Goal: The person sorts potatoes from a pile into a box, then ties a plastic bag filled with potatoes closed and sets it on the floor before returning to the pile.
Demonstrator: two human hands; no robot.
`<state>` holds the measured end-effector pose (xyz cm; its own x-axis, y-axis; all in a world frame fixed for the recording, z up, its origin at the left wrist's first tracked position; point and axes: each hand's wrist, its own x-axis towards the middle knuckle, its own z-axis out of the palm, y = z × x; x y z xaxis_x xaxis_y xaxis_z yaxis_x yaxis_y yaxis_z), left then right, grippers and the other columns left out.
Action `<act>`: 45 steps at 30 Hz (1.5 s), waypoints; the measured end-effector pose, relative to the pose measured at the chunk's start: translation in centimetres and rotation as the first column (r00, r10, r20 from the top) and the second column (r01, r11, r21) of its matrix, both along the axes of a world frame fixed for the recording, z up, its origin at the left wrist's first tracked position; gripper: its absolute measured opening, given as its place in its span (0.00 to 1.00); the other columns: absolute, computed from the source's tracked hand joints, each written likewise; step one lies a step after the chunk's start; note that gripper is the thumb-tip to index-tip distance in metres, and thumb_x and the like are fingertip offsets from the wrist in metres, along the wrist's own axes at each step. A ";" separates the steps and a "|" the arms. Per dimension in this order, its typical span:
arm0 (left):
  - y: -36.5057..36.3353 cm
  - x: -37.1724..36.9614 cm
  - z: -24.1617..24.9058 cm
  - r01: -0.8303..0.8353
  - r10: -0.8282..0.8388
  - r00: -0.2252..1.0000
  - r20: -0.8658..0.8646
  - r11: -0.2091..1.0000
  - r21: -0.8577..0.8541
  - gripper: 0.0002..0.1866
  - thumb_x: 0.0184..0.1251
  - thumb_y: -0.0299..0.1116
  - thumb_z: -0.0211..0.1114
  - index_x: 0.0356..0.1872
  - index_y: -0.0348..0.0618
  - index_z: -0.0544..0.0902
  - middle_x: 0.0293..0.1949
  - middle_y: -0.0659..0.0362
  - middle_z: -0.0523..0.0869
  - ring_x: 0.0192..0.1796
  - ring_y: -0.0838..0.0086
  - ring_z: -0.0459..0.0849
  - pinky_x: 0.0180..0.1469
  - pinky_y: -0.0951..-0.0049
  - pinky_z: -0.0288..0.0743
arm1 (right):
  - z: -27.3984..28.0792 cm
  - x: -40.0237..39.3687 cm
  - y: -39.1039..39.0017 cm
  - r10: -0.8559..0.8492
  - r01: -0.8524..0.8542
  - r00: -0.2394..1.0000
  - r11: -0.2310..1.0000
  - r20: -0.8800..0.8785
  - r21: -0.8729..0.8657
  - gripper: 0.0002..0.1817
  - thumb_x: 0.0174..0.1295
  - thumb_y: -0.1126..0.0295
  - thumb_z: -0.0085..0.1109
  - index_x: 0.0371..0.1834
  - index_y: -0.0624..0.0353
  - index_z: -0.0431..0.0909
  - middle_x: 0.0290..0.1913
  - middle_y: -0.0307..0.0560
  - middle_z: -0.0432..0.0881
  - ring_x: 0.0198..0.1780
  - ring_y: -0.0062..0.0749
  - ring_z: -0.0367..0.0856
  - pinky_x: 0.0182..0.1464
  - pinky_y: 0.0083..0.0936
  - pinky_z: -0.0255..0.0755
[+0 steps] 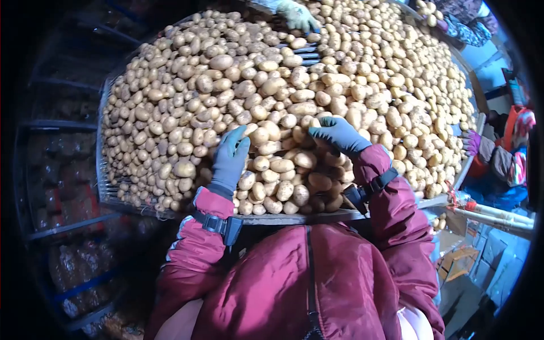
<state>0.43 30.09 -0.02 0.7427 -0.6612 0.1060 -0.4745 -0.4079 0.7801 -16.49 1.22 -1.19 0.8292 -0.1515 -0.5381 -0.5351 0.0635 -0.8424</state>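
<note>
A large heap of potatoes [281,165] fills the table in front of me. My left hand [229,161], in a grey-blue glove, rests at the near side of the heap. Its fingers are stretched out and apart, with the fingertips beside potatoes. Across from it, my right hand [342,136], gloved alike, reaches in from the right. Its thumb and fingertips close around a small potato [313,122]; the lower fingers are hidden. Between my hands lie larger potatoes, and a darker hollow dips in the heap below the right hand.
A wooden rim [272,219] borders the table on my side. At the far side, another person's gloved hand [298,16] is near a slatted patch [306,55]. A purple-gloved hand [471,143] of another person touches the right edge. Poles [493,216] jut out at right. Dark racks stand left.
</note>
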 end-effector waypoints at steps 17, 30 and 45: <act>-14.3 -7.0 1.2 0.250 -0.360 0.519 -0.775 0.931 -0.265 0.24 0.73 0.39 0.60 0.65 0.37 0.78 0.57 0.57 0.82 0.57 0.73 0.81 0.60 0.73 0.76 | 2.7 -22.4 4.4 -0.870 0.600 0.493 0.348 0.010 0.720 0.31 0.75 0.45 0.51 0.65 0.63 0.74 0.28 0.42 0.80 0.15 0.24 0.72 0.16 0.20 0.63; -20.3 -19.5 -0.1 0.634 -0.462 0.275 -0.843 0.746 -0.202 0.22 0.73 0.35 0.56 0.65 0.40 0.79 0.60 0.57 0.81 0.56 0.75 0.80 0.54 0.75 0.78 | -3.9 -52.8 12.4 -0.869 0.761 -0.493 -0.449 -0.032 0.468 0.14 0.69 0.59 0.62 0.46 0.57 0.79 0.36 0.46 0.84 0.30 0.39 0.84 0.32 0.30 0.82; -19.4 -22.4 -1.2 0.486 -0.266 0.234 -0.935 0.865 -0.124 0.17 0.76 0.43 0.61 0.54 0.41 0.83 0.42 0.59 0.87 0.39 0.74 0.86 0.37 0.70 0.86 | -0.1 -32.1 9.4 -0.970 0.777 0.241 0.199 0.010 0.597 0.26 0.76 0.56 0.53 0.71 0.58 0.69 0.58 0.52 0.81 0.42 0.37 0.86 0.44 0.32 0.82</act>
<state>-22.01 10.65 -1.26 -0.0584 -0.8145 -0.5772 0.3476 -0.5586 0.7531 -48.62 10.64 -1.29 0.3950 -0.7614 -0.5140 0.4096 0.6468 -0.6434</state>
